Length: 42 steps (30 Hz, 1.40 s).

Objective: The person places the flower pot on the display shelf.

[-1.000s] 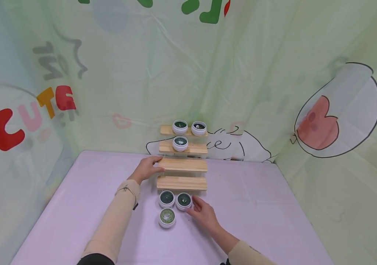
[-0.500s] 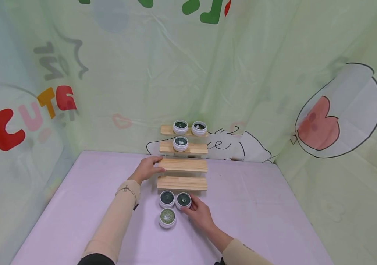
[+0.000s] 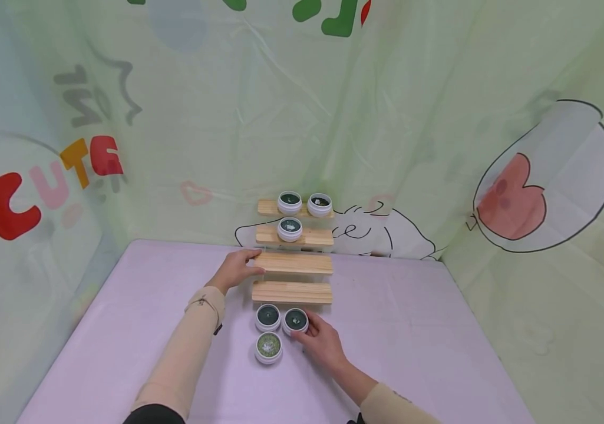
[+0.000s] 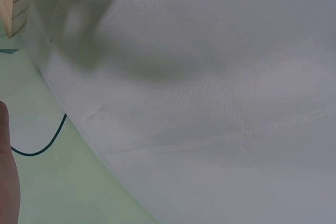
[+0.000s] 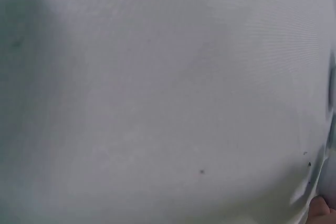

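1. Head view: left hand (image 3: 231, 271) grips the left end of the third slat from the top (image 3: 293, 263) on a stepped stand of four pale wooden slats, thumb and fingers either side of that end.
2. Right hand (image 3: 324, 344) pinches a round white jar with a dark green filling (image 3: 295, 320), thumb at front, finger on its right side. Jar is on the lilac-covered counter (image 3: 386, 341), just in front of the bottom slat (image 3: 292, 292).
3. Just left of it: a second dark green-filled white jar (image 3: 267, 317). Nearer the person: a white jar with a speckled light green filling (image 3: 268, 346).
4. On the stand: two white jars on the top slat, left (image 3: 289, 201) and right (image 3: 320, 203); one on the second slat (image 3: 289, 228).
5. Left wrist view adds a grooved slat end (image 4: 20, 11), not visible from the head; can't tell which slat. Only a sliver of hand at the left edge, grip not shown.
6. Right wrist view: mostly pale surface, a dark speck (image 5: 202, 171), bit of skin bottom right. Pinched jar not identifiable there; head view only.
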Each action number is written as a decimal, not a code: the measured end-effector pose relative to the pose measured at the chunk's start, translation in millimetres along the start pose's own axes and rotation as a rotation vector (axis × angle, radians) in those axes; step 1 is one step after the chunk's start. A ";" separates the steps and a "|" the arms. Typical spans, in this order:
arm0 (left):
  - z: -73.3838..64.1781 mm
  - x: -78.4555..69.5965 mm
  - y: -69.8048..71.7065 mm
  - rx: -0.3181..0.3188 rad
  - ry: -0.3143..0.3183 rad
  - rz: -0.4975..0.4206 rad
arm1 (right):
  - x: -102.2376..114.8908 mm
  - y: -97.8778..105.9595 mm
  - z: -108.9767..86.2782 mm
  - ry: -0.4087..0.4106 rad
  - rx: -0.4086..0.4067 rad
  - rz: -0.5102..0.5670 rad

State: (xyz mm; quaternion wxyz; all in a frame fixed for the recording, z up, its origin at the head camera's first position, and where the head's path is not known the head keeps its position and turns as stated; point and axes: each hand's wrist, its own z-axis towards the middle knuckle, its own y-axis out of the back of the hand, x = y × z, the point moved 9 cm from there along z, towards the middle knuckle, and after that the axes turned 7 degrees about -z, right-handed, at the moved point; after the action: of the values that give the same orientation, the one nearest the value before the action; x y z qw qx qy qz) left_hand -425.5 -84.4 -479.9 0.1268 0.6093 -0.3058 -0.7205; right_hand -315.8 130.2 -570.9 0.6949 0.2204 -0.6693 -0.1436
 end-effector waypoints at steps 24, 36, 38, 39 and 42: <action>-2.6 -4.4 0.6 -0.007 0.013 0.012 | 37.4 32.2 -14.0 -0.065 0.018 0.087; 1.1 4.2 -1.0 0.000 0.017 0.008 | 65.7 72.6 14.1 -0.059 -0.094 0.058; 2.0 5.2 -1.2 0.002 0.024 0.003 | 70.3 79.0 19.8 -0.049 -0.110 0.070; 2.3 5.3 -1.2 0.003 0.025 0.003 | 72.3 82.0 22.3 -0.049 -0.119 0.070; 2.9 6.0 -1.2 0.003 0.034 0.003 | 77.7 89.3 30.3 -0.054 -0.130 0.047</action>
State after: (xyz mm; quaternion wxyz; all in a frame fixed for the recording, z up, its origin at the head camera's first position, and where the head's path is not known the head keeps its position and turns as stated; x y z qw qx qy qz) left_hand -429.5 -86.0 -485.3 0.1325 0.6213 -0.3055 -0.7094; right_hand -349.5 165.2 -458.8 0.6926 0.1551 -0.6820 -0.1764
